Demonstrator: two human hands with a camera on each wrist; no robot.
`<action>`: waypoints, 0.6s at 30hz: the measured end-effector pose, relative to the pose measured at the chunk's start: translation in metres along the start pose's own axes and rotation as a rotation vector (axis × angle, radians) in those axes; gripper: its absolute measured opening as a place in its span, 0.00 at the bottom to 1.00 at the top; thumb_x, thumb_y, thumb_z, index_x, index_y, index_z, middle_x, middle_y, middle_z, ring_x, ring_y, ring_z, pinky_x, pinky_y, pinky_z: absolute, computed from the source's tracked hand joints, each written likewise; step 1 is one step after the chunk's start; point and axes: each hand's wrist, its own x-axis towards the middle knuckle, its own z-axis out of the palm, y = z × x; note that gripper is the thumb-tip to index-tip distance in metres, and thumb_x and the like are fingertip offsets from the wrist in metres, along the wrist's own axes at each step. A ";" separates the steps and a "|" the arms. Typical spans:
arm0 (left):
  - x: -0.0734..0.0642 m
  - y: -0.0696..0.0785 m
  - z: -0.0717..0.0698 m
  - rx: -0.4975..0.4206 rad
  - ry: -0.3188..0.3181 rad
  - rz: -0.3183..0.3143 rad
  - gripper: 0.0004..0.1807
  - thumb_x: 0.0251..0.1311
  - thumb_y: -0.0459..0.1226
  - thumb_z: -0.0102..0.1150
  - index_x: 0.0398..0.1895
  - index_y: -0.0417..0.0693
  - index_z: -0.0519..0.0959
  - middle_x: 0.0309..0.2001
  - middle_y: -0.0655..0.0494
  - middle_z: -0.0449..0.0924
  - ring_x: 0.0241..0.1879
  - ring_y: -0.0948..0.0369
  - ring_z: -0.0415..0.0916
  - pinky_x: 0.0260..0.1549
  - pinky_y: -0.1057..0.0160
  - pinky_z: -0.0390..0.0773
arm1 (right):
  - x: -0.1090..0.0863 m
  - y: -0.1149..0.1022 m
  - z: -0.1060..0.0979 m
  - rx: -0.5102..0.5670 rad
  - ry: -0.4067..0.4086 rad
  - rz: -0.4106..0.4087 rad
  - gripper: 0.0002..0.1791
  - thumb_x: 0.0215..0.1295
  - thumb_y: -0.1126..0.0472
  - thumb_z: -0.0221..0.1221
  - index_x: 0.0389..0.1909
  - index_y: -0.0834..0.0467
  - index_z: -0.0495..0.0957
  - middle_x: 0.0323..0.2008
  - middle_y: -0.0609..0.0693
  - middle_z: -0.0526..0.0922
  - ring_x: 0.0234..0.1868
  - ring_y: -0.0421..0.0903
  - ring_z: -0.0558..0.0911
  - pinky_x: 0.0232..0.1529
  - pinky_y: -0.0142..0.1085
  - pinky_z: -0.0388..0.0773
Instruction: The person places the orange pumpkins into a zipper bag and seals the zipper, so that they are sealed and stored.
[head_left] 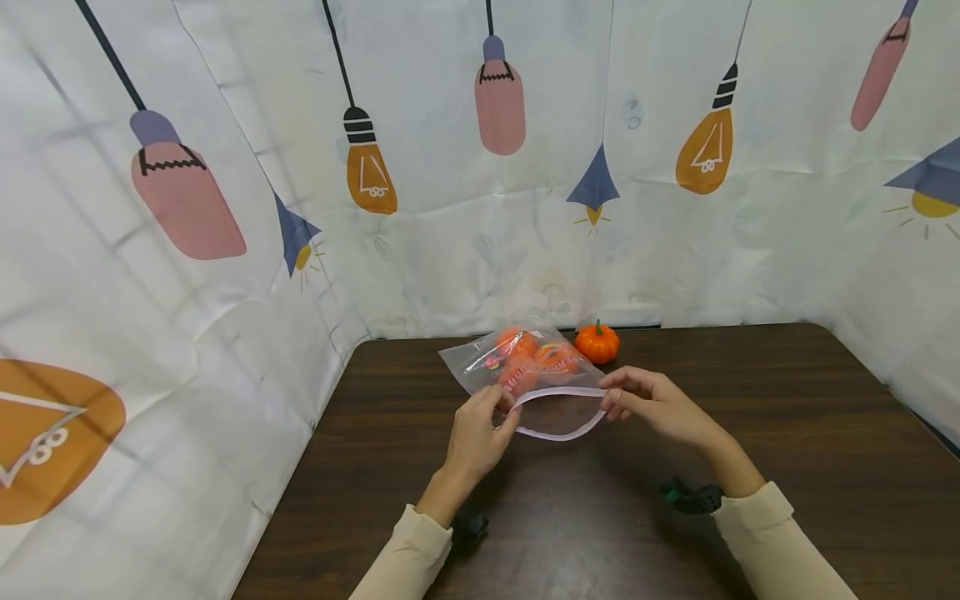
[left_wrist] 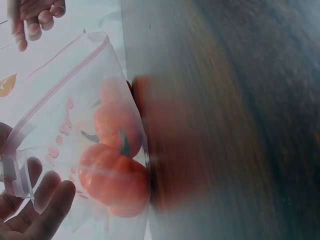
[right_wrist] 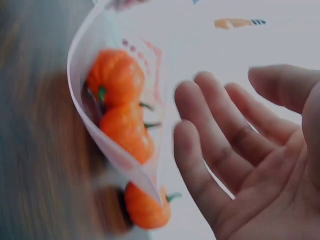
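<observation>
Holding bag (head_left: 538,377) open, I'd say: left hand (head_left: 480,429) pinches rim (head_left: 558,391), right hand (head_left: 660,404) loose; next needs reaching outside pumpkin (head_left: 597,343) near far edge of table (head_left: 750,383).

- Bag (head_left: 555,380) on the tabletop (head_left: 750,400), toward the far edge, mouth facing the near edge.
- Pumpkins (head_left: 517,343) inside the bag.
- Loose pumpkin (head_left: 597,343) right of the bag, by the far edge.
- Left hand (head_left: 478,429) at the mouth's left end.
- Right hand (head_left: 662,408) beside its right end.
</observation>
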 end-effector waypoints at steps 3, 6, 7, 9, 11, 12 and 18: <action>0.000 0.000 0.000 -0.002 0.005 0.001 0.08 0.58 0.35 0.69 0.32 0.52 0.77 0.30 0.60 0.79 0.32 0.65 0.78 0.33 0.67 0.80 | -0.004 0.008 -0.010 -0.009 0.108 0.001 0.15 0.77 0.65 0.52 0.55 0.72 0.73 0.40 0.67 0.83 0.38 0.55 0.86 0.41 0.37 0.86; 0.000 0.001 0.001 -0.008 0.007 -0.001 0.08 0.58 0.35 0.70 0.32 0.52 0.77 0.30 0.60 0.80 0.32 0.65 0.78 0.33 0.67 0.80 | -0.007 0.017 -0.017 -0.018 0.199 0.044 0.12 0.77 0.64 0.52 0.52 0.68 0.75 0.37 0.61 0.84 0.36 0.51 0.86 0.41 0.37 0.86; 0.000 0.001 0.000 -0.009 0.007 -0.002 0.09 0.57 0.35 0.70 0.32 0.51 0.77 0.30 0.60 0.80 0.32 0.65 0.78 0.33 0.67 0.80 | -0.007 0.020 -0.018 -0.016 0.227 0.065 0.11 0.77 0.63 0.53 0.51 0.66 0.76 0.37 0.58 0.85 0.36 0.49 0.86 0.41 0.38 0.86; 0.000 0.001 -0.001 -0.007 0.005 -0.003 0.09 0.57 0.35 0.70 0.32 0.51 0.77 0.29 0.60 0.79 0.31 0.65 0.78 0.33 0.67 0.80 | -0.008 0.026 -0.021 -0.014 0.272 0.117 0.10 0.77 0.62 0.53 0.51 0.64 0.76 0.36 0.54 0.84 0.35 0.47 0.86 0.42 0.38 0.86; 0.000 0.000 -0.001 -0.006 0.005 -0.001 0.09 0.57 0.36 0.70 0.32 0.51 0.77 0.29 0.60 0.79 0.31 0.65 0.77 0.32 0.67 0.79 | -0.009 0.031 -0.022 -0.013 0.304 0.159 0.12 0.77 0.61 0.53 0.52 0.66 0.75 0.36 0.53 0.84 0.35 0.45 0.86 0.42 0.39 0.85; 0.000 0.000 -0.001 -0.005 0.005 0.000 0.09 0.57 0.36 0.70 0.32 0.51 0.77 0.29 0.60 0.79 0.31 0.65 0.77 0.32 0.67 0.79 | -0.009 0.032 -0.023 -0.012 0.321 0.177 0.14 0.77 0.61 0.53 0.53 0.67 0.74 0.36 0.52 0.84 0.35 0.44 0.85 0.42 0.39 0.85; 0.000 0.000 -0.001 -0.001 0.001 -0.001 0.08 0.57 0.36 0.70 0.32 0.51 0.77 0.29 0.60 0.79 0.31 0.65 0.77 0.32 0.67 0.78 | -0.010 0.045 -0.025 -0.003 0.413 0.274 0.18 0.77 0.59 0.54 0.56 0.71 0.72 0.35 0.48 0.83 0.35 0.40 0.85 0.42 0.37 0.85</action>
